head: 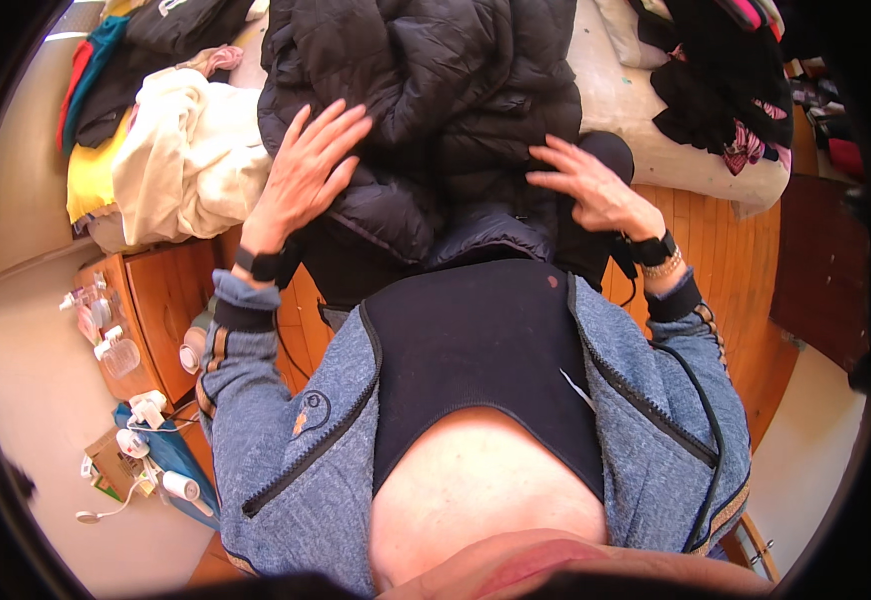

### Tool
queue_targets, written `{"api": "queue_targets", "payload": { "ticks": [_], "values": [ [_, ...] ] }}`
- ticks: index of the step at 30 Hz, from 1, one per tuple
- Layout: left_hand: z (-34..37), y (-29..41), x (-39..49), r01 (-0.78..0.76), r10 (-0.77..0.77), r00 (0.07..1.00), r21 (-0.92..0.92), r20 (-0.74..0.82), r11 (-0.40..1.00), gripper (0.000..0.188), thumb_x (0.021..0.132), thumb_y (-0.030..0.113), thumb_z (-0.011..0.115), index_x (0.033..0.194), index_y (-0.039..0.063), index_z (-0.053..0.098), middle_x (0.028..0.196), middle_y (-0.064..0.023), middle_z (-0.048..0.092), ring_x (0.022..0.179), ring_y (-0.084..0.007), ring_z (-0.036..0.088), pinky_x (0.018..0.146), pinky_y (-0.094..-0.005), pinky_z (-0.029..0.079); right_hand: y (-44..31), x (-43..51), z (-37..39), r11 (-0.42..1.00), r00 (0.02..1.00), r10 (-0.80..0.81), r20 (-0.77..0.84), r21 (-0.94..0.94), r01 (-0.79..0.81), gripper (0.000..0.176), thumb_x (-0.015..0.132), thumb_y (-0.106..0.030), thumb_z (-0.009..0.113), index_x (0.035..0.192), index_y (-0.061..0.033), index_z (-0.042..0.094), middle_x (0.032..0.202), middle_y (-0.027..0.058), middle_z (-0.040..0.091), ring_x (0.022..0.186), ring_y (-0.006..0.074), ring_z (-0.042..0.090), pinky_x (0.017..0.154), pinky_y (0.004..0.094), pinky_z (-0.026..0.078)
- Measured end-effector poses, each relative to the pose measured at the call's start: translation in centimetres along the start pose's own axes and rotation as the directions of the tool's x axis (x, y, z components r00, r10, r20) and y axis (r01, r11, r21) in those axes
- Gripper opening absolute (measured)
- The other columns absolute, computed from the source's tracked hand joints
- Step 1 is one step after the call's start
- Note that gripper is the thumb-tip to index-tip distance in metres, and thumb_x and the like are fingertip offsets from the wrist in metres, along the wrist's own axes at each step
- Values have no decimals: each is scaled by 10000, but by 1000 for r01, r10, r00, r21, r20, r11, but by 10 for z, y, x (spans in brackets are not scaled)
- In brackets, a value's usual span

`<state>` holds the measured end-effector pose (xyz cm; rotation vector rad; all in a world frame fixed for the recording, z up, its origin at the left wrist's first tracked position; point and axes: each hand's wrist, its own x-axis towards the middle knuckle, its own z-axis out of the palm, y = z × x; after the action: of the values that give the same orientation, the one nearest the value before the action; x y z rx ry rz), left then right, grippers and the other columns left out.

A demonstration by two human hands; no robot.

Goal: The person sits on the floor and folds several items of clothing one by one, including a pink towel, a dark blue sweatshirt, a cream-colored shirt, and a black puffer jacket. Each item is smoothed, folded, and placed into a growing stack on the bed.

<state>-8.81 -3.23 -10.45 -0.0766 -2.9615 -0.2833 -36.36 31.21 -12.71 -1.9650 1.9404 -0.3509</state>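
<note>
A black quilted puffer jacket [450,97] lies spread in front of me, its lower part over my lap and its upper part on the bed [630,127]. My left hand [308,165] is over the jacket's left side, palm down, fingers apart and holding nothing. On the other side, my right hand [593,184] hovers at or just above the jacket's right edge, its fingers spread and nothing in them. Whether either hand touches the fabric, I cannot tell. Both wrists wear black bands with cables.
Cream fabric [188,157] and a yellow cloth [98,180] are piled at the left, beside dark clothes. More black clothing [713,97] lies on the bed at the right. A wooden cabinet [169,315] with bottles stands at the left, above chargers and a cardboard box [117,457].
</note>
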Motion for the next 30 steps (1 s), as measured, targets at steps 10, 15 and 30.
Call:
{"api": "queue_targets", "payload": {
  "ticks": [10,15,30],
  "values": [
    [-13,34,-53,7,-17,986,57,165,998,826,611,-59,632,1412,124,547,1423,-78,546,1423,-273,430,1218,-509,257,-18,-10,41,999,943,-45,330,-3,49,870,660,-123,720,1489,-194,465,1533,97,458,1487,348,317,1223,562,204],
    [-8,18,-67,-58,58,997,6,52,998,711,625,-26,711,1318,95,607,1271,-85,619,1297,-271,547,1198,-504,322,-9,-7,54,992,990,-23,137,130,5,503,733,-41,652,1234,-90,639,1193,116,674,1251,309,571,1057,475,426],
    [-89,-166,54,436,-663,578,-507,-476,743,365,997,266,643,1212,-28,655,986,-42,707,842,-118,637,777,-268,518,162,90,-108,590,544,582,-605,774,230,357,946,-289,680,1134,12,716,1051,32,705,1005,143,640,917,284,478]
  ]
}}
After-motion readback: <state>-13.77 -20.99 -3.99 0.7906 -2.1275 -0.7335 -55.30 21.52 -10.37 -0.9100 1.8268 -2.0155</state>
